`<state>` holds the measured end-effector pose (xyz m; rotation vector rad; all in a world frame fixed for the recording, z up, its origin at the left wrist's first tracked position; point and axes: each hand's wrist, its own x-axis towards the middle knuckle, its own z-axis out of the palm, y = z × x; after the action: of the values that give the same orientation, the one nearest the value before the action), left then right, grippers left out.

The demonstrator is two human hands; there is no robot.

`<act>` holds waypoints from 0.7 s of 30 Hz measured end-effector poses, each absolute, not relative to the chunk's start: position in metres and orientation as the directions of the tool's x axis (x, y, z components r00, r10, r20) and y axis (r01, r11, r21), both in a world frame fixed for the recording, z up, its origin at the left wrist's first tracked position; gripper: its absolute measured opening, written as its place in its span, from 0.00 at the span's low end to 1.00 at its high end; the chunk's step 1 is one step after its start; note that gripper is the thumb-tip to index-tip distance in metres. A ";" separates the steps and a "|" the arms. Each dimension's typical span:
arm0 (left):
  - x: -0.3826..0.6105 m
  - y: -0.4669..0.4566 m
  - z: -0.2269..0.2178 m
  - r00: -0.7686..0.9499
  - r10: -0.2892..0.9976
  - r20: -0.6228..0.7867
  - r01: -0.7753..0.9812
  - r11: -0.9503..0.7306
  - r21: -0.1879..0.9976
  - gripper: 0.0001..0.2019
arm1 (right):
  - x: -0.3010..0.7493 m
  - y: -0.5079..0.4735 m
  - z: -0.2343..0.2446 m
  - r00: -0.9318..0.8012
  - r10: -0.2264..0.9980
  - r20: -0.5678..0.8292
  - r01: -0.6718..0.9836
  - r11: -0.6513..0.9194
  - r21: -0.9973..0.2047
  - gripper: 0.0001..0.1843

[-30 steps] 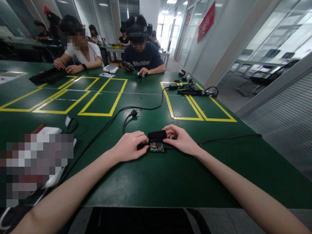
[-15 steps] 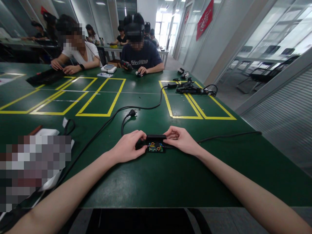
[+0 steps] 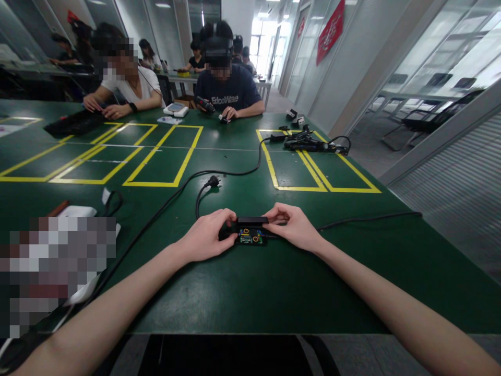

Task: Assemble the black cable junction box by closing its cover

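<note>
A small black power adapter lies opened up in front of me, its circuit board [image 3: 250, 236] bare to view with copper-coloured coils on it. Above the board's far side, the black adapter cover [image 3: 252, 221] is tilted on edge. My left hand [image 3: 213, 233] grips the cover's left end with its fingers, while the thumb reaches the left side of the board's casing. At the cover's right end, my right hand [image 3: 289, 224] pinches it between thumb and fingers. Black cord runs out from both sides of the adapter, partly behind my hands.
A power plug [image 3: 212, 181] lies beyond my left hand, and a long black cable [image 3: 188, 180] crosses the green table [image 3: 219, 297]. Black cabled devices [image 3: 309, 141] lie at the far right. A blurred-out item [image 3: 58, 266] sits at left. Two people work across the table.
The cover has tipped slightly, so more of its outer face shows. Both hands keep their hold, nearly still. The whole view has shifted a little.
</note>
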<state>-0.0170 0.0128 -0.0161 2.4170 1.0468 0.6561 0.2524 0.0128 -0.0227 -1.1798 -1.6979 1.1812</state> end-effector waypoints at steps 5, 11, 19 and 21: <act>-0.017 0.013 -0.016 0.606 0.757 0.246 0.550 -0.622 0.557 0.09 | 0.254 0.012 -0.023 -0.325 0.944 0.057 0.270 0.151 -0.951 0.13; -0.017 0.013 -0.014 0.610 0.753 0.248 0.545 -0.625 0.558 0.08 | 0.255 0.011 -0.020 -0.345 0.937 0.044 0.257 0.140 -0.956 0.12; -0.017 0.014 -0.018 0.614 0.745 0.261 0.530 -0.634 0.563 0.07 | 0.258 0.012 -0.013 -0.462 0.881 0.106 0.243 0.241 -0.940 0.06; -0.017 0.013 -0.018 0.617 0.741 0.266 0.527 -0.640 0.559 0.06 | 0.259 0.012 -0.012 -0.487 0.864 0.129 0.249 0.279 -0.928 0.04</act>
<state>-0.0172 0.0135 -0.0180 2.4135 1.0059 0.6746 0.2594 0.0119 -0.0119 -0.9989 -1.9008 1.2098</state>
